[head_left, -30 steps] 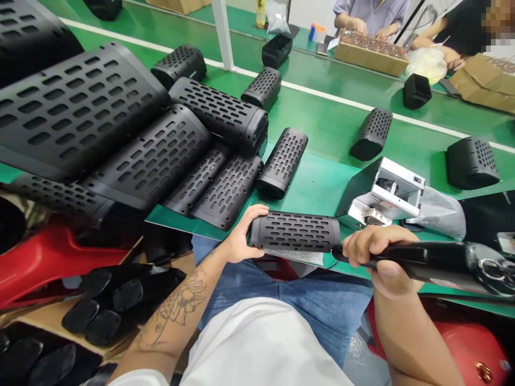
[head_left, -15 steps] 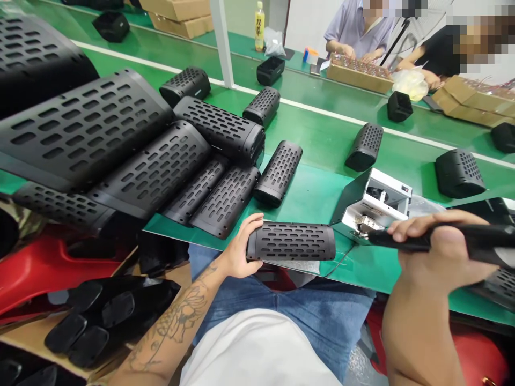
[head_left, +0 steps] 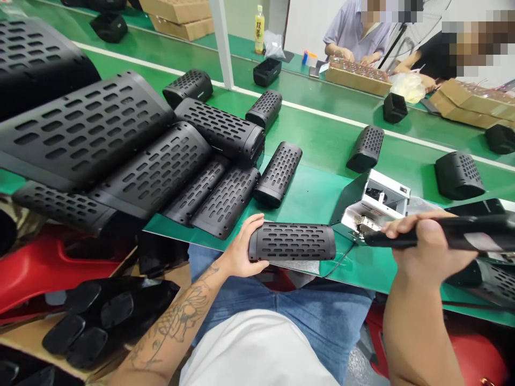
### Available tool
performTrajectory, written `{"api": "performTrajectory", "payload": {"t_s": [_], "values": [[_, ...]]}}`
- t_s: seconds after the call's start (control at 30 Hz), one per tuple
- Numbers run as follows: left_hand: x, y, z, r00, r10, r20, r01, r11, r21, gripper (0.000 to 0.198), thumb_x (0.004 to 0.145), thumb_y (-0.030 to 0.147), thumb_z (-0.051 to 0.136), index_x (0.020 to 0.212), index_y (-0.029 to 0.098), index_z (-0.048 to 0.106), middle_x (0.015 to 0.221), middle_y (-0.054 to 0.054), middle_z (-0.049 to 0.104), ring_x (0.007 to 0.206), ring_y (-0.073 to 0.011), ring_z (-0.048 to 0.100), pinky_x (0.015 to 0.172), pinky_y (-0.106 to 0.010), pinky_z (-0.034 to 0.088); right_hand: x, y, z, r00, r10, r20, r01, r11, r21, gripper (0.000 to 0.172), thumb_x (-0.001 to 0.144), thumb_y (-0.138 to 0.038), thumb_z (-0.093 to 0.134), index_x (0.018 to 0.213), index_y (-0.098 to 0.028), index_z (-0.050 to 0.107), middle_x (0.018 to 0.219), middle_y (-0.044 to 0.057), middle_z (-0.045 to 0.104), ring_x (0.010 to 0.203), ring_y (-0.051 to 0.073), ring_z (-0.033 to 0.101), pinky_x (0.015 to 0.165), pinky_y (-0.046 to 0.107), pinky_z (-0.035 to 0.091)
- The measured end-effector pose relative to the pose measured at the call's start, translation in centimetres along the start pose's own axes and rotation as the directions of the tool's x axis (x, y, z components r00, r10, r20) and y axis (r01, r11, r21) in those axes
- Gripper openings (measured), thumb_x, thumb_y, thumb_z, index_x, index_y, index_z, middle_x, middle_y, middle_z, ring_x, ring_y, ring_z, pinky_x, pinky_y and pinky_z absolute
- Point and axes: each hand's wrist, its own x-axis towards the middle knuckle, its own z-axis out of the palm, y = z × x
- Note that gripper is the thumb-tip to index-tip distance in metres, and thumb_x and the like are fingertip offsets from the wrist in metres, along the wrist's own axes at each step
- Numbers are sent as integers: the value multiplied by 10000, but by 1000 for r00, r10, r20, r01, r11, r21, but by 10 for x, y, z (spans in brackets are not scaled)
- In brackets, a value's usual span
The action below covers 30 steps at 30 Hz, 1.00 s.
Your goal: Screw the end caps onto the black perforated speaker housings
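My left hand [head_left: 245, 246] is wrapped around the left end of a black speaker housing [head_left: 293, 241] with a slotted grille facing up, at the table's front edge. In my right hand [head_left: 418, 241] is a black electric screwdriver [head_left: 454, 233], held nearly level. Its tip points left, at the front of a small white screw feeder [head_left: 376, 201]; whether it touches a screw there is too small to tell. More black speaker housings [head_left: 279, 174] lie beyond my left hand, stacked toward the left [head_left: 151, 166].
A green conveyor [head_left: 314, 134] carries spaced housings past the table. A white post [head_left: 222, 43] rises behind the stack. Across the belt, two people work at cardboard boxes [head_left: 358, 75]. Below left, a carton holds several black parts [head_left: 116, 308] beside a red stool [head_left: 52, 268].
My right hand and the screwdriver have shifted slightly left, the tip still near the feeder. The open black housings on the far belt have moved a little left. My left hand stays put.
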Motion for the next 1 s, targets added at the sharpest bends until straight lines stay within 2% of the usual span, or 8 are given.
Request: {"api": "performTrajectory", "payload": {"t_s": [0.1,0.17,0.2,0.27,0.37,0.53,0.8,1.0], "values": [[0,-1,2,1000,22,-1,-22,1000,-4,1202,821,369,925,1837,295,285,1805,-269,377,1689,-519,440,1323,-818,435,-20,-29,2,970,-75,230,25,977,210,167,809,-369,901,802,-236,801,591,-4,677,416,194,597,448,401,593],[0,-1,3,1000,17,-8,-17,1000,-7,1196,825,382,923,1834,301,286,1803,-263,381,1686,-515,446,1325,-812,439,-40,-47,12,920,-9,391,-106,957,271,215,865,-453,934,943,-271,849,624,4,697,440,218,630,474,445,620],[0,-1,4,1000,15,-10,-15,1000,-8,1196,824,391,927,1832,304,289,1801,-260,383,1683,-514,451,1324,-806,444,-51,-54,19,905,26,425,-162,944,287,235,908,-488,922,980,-275,852,633,2,687,454,212,632,499,449,627],[0,-2,5,1000,14,-8,-14,1000,-11,1204,821,413,939,1829,308,289,1795,-257,388,1675,-516,462,1322,-798,456,-69,-59,37,866,41,498,-228,919,321,274,961,-530,903,1054,-279,848,659,-7,680,492,193,640,543,431,638],[-1,-2,6,1000,12,6,-12,1000,-3,1229,815,435,957,1829,313,273,1790,-256,392,1674,-523,464,1317,-794,467,-84,-47,60,793,-35,608,-253,889,381,255,991,-460,888,1139,-259,838,725,-3,710,545,178,675,582,391,651],[-1,-2,5,999,-31,25,31,1000,2,1238,812,466,973,1823,325,273,1798,-249,394,1681,-522,464,1336,-788,455,-85,-19,72,727,-12,686,-293,899,326,212,1009,-415,857,1127,-251,792,771,3,722,593,177,702,606,362,651],[0,-3,4,999,-25,35,24,1000,18,1253,846,537,953,1851,311,239,1774,-238,439,1665,-502,481,1348,-759,461,-92,-12,70,660,-54,749,-262,918,298,147,1012,-353,825,1089,-263,738,748,-21,699,580,155,681,604,327,636],[-1,-2,1,997,-61,56,57,997,58,1283,845,554,959,1857,297,214,1783,-240,428,1662,-503,487,1362,-735,460,-93,-3,64,629,48,776,-261,953,152,316,927,-503,919,946,-261,717,703,-19,684,576,172,658,614,362,639]]}}
